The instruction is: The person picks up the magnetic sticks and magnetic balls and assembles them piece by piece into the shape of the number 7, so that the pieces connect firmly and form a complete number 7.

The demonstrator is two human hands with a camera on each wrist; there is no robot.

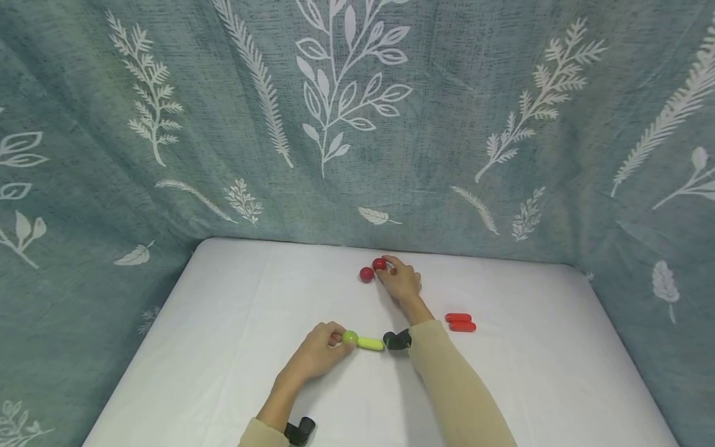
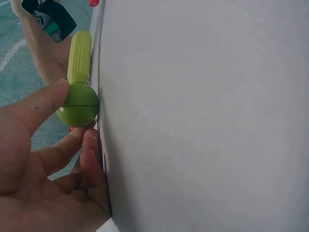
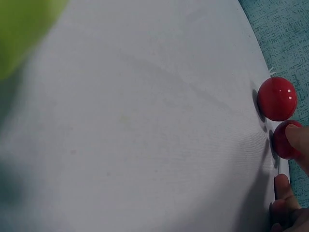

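Note:
My left hand point(image 1: 319, 349) pinches a green ball point(image 1: 349, 337) between thumb and fingers, low over the white table. A grooved yellow-green stick point(image 2: 79, 57) meets the ball end to end; a seam runs round the ball in the left wrist view. At the table's far side my right hand point(image 1: 401, 280) pinches a glossy red ball point(image 1: 379, 264). Another red ball point(image 1: 366, 274) sits right beside it, to its left and slightly nearer. In the right wrist view, the thumb covers part of the held red ball point(image 3: 282, 140).
Two red sticks point(image 1: 460, 322) lie side by side on the white table point(image 1: 536, 360), right of my right forearm. Behind the table's far edge hangs a green leaf-patterned curtain point(image 1: 430, 155). A black wrist camera point(image 1: 398, 339) sits close to the yellow-green stick's right end.

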